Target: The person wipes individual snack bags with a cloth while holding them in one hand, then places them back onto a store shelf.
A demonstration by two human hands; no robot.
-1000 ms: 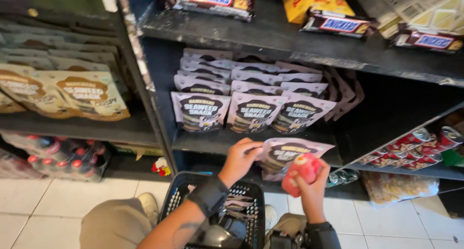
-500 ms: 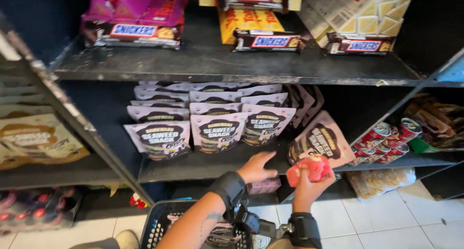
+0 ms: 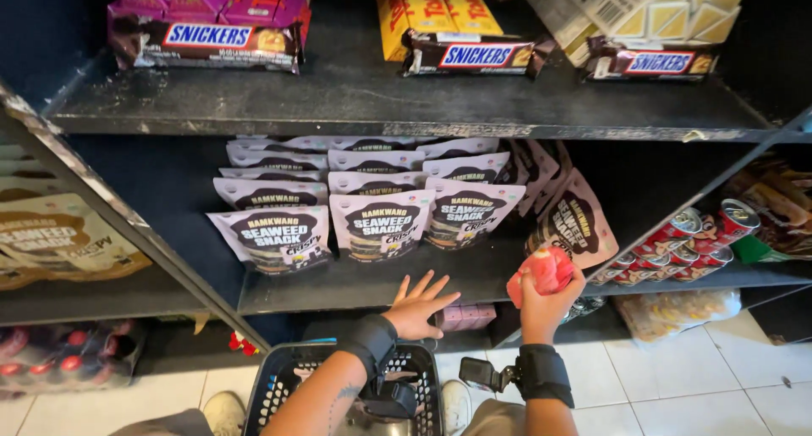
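Crumpled red cloth [image 3: 541, 274] in right hand [image 3: 545, 305]; left hand [image 3: 419, 307] splayed by matte shelf [image 3: 355, 284].

**Worn paint, glossy wrappers**

The shelf [image 3: 397, 106] is dark painted board, matt, scuffed and scratched pale along its front edge. The seaweed pouches [image 3: 382, 224] are smooth plastic film, pale and softly shiny, with darker printed panels. The chocolate bars [image 3: 474, 55] above wear glossy brown wrappers that catch the light. The cans [image 3: 736, 220] look like shiny metal with silvery tops. The right hand [image 3: 541, 305] holds a red packet [image 3: 541, 271], crinkled and glossy. Both wrists carry black matt straps [image 3: 545, 372] that look like cloth. The basket [image 3: 288, 381] is black plastic mesh. The floor [image 3: 677, 385] is pale tile, smooth and faintly glossy.
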